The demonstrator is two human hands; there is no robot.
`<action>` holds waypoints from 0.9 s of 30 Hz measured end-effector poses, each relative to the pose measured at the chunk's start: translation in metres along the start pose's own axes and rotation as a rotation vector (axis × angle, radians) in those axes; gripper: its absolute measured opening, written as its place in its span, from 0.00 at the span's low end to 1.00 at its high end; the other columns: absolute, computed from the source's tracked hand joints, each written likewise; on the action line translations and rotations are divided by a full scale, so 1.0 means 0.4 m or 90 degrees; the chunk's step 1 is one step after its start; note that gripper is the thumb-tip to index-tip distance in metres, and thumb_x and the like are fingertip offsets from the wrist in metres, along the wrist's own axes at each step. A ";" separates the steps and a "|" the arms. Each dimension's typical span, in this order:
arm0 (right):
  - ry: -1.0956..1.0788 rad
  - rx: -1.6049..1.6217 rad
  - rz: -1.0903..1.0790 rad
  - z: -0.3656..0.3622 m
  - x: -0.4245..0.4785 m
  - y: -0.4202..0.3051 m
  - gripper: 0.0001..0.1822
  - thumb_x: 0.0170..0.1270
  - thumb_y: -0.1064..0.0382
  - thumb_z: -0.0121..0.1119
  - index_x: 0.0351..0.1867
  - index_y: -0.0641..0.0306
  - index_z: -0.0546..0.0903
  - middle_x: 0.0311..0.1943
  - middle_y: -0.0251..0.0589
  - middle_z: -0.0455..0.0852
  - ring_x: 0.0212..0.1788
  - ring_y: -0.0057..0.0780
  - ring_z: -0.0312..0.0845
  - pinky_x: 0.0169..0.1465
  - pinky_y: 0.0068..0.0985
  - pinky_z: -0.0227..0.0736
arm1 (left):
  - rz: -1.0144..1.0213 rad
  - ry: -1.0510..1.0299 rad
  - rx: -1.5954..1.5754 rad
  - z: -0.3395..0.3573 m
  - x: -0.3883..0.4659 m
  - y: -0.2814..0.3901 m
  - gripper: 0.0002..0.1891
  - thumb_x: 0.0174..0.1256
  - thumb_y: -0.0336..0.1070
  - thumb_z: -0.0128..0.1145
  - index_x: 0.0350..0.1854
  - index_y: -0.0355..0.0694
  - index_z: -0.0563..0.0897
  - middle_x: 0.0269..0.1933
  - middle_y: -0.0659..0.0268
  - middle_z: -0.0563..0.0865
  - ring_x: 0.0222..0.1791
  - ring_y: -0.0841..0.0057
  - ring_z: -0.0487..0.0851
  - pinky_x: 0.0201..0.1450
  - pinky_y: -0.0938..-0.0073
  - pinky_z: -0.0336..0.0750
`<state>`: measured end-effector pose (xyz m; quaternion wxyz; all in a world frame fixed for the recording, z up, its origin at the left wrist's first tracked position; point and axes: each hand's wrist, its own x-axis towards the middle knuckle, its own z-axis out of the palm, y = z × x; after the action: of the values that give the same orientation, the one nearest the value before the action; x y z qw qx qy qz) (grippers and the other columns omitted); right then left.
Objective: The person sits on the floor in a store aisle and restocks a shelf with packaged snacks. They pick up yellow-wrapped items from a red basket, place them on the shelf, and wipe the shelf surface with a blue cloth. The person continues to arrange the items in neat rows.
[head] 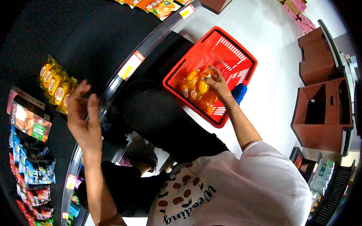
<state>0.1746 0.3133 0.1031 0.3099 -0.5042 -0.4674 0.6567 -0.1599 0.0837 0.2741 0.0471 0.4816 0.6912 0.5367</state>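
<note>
My left hand [85, 116] is raised over the curved shelf edge, fingers apart, beside a row of yellow-wrapped snack packets [53, 83] on the black shelf. No held thing shows in it. My right hand [217, 83] reaches into a red plastic shopping basket [246, 58] on the floor. Its fingers are at an orange-yellow packet [202, 86] in clear wrapping, among several similar ones; blur hides whether it grips the packet. A blue object [239, 93], partly hidden by my right forearm, is at the basket's rim.
A brown box [30, 118] and several blue, red and green snack bags [39, 171] stand on the shelf at left. Orange snack bags [156, 4] lie at its upper end. Price tags [131, 65] line the shelf edge. Brown counters [321, 108] stand at right.
</note>
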 end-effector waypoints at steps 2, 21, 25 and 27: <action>-0.052 0.031 -0.094 0.047 -0.044 -0.102 0.36 0.63 0.62 0.70 0.71 0.56 0.67 0.59 0.42 0.81 0.58 0.31 0.78 0.58 0.32 0.76 | 0.008 -0.051 0.017 0.017 -0.011 0.053 0.19 0.68 0.31 0.62 0.60 0.37 0.79 0.53 0.62 0.84 0.40 0.81 0.82 0.39 0.77 0.77; -0.477 -0.016 -0.191 0.563 -0.269 -0.363 0.22 0.77 0.54 0.53 0.61 0.69 0.74 0.43 0.41 0.84 0.35 0.25 0.85 0.32 0.21 0.84 | -0.256 -0.022 -0.368 -0.085 -0.086 0.040 0.17 0.76 0.41 0.57 0.56 0.35 0.78 0.47 0.63 0.86 0.41 0.80 0.85 0.38 0.81 0.79; -0.500 -0.043 -0.183 0.597 -0.259 -0.332 0.16 0.75 0.58 0.56 0.56 0.67 0.77 0.35 0.36 0.83 0.25 0.20 0.83 0.25 0.16 0.80 | -0.331 0.003 -0.382 -0.117 -0.114 0.010 0.17 0.76 0.43 0.56 0.57 0.35 0.78 0.48 0.63 0.86 0.40 0.79 0.86 0.37 0.80 0.79; -0.501 -0.066 -0.187 0.609 -0.251 -0.321 0.15 0.75 0.59 0.57 0.53 0.67 0.78 0.31 0.34 0.83 0.24 0.18 0.82 0.23 0.15 0.77 | -0.352 0.010 -0.378 -0.129 -0.120 0.001 0.17 0.76 0.42 0.56 0.57 0.36 0.77 0.47 0.63 0.87 0.40 0.79 0.87 0.37 0.80 0.79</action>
<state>-0.0356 0.1994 0.2729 0.1721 -0.1576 -0.6497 0.7235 -0.1644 0.0134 0.2744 0.3209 0.2389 0.6101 0.6839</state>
